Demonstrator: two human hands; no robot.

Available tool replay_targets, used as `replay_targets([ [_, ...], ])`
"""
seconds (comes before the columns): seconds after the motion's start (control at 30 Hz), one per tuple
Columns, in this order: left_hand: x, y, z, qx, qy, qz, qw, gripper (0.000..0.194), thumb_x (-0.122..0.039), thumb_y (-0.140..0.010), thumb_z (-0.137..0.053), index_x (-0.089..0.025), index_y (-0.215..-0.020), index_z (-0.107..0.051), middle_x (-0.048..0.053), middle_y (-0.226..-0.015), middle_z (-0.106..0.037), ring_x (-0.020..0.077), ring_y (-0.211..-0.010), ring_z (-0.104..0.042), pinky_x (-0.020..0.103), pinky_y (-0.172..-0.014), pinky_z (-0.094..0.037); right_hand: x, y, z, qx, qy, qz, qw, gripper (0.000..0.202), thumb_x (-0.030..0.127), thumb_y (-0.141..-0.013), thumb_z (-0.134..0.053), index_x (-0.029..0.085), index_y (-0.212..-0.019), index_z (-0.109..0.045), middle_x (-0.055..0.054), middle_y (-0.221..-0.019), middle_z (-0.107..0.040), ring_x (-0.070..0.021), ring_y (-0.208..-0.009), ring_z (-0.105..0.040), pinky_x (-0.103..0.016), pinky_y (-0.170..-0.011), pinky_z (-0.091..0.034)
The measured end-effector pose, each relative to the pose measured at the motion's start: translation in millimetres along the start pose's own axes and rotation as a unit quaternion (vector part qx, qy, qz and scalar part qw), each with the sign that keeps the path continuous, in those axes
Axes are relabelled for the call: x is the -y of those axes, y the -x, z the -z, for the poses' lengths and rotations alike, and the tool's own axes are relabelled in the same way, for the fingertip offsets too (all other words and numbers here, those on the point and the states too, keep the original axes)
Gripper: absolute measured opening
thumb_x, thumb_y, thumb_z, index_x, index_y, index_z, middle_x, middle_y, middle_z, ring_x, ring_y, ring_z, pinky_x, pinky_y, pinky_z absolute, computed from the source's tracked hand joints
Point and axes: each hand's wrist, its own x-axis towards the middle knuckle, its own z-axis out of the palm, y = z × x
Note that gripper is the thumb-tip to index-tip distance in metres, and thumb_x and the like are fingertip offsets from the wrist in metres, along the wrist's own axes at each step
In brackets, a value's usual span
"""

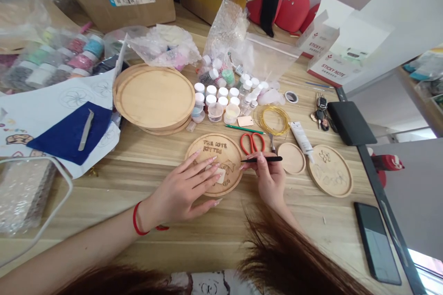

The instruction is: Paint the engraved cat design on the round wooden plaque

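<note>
My left hand (183, 187) lies with its fingers spread over a round wooden tray (228, 145). Lettering and line drawings mark the tray's face, partly covered by those fingers. A small pale square piece (220, 176) shows beneath the fingertips; whether they press on it I cannot tell. Black tweezers (273, 159) are pinched in my right hand (272, 182), their tips pointing left at the tray's right rim. Just beyond that hand are red-handled scissors (247, 144), and a smaller wooden dish (289, 154) sits to its right.
Behind the tray stand several white-lidded jars (223, 97) and larger stacked wooden trays (155, 94). Gold wire (275, 120), a white tube (302, 138) and another decorated tray (332, 184) lie rightward. A phone (377, 244) rests near the right edge. Silver tweezers (86, 131) lie on blue cloth (65, 140).
</note>
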Motion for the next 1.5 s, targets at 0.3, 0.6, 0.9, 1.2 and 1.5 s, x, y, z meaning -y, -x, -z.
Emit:
replay_targets([
  [0.3, -3, -1, -0.1, 0.004, 0.005, -0.009, 1.0, 0.052, -0.037, -0.091, -0.059, -0.012, -0.135, -0.053, 0.014, -0.137, -0.058, 0.0289, -0.138, -0.042, 0.052, -0.118, -0.03, -2, 1, -2, 0.058, 0.062, 0.005, 0.996, 0.012, 0.032, -0.087, -0.067, 0.024, -0.095, -0.072, -0.005, -0.096, -0.075, -0.019, -0.076, -0.072, -0.035, -0.07, -0.06],
  [0.6, -5, -2, 0.2, 0.015, -0.014, 0.004, 1.0, 0.05, -0.039, -0.092, -0.057, -0.013, -0.135, -0.055, 0.012, -0.138, -0.057, 0.0301, -0.138, -0.042, 0.053, -0.117, -0.031, -11, 3, -6, 0.058, 0.103, -0.004, 0.993, 0.009, 0.031, -0.088, -0.065, 0.023, -0.088, -0.068, -0.002, -0.081, -0.072, -0.0144, -0.062, -0.067, -0.028, -0.059, -0.056],
  [0.9, -4, -1, -0.6, 0.018, -0.008, 0.003, 1.0, 0.052, -0.038, -0.092, -0.057, -0.014, -0.138, -0.052, 0.013, -0.138, -0.057, 0.0298, -0.138, -0.041, 0.053, -0.117, -0.032, -19, 4, -3, 0.119, 0.125, 0.025, 0.985, 0.01, 0.029, -0.092, -0.058, 0.023, -0.087, -0.065, -0.002, -0.078, -0.067, -0.0144, -0.059, -0.063, -0.028, -0.053, -0.053],
  [1.2, -4, 0, -1.0, 0.023, -0.002, 0.006, 1.0, 0.053, -0.038, -0.092, -0.058, -0.013, -0.138, -0.051, 0.013, -0.14, -0.055, 0.0311, -0.139, -0.04, 0.053, -0.117, -0.031, -17, 4, -4, 0.135, 0.173, 0.071, 0.973, 0.009, 0.024, -0.092, -0.057, 0.022, -0.087, -0.064, -0.002, -0.079, -0.068, -0.0133, -0.057, -0.062, -0.027, -0.052, -0.051],
  [1.5, -4, 0, -1.2, 0.014, 0.006, 0.012, 1.0, 0.05, -0.037, -0.091, -0.058, -0.013, -0.136, -0.054, 0.012, -0.139, -0.056, 0.0305, -0.138, -0.041, 0.053, -0.118, -0.03, -18, 3, -6, 0.119, 0.184, 0.073, 0.973, 0.01, 0.025, -0.093, -0.056, 0.022, -0.087, -0.064, -0.002, -0.079, -0.068, -0.0135, -0.058, -0.061, -0.027, -0.052, -0.05],
])
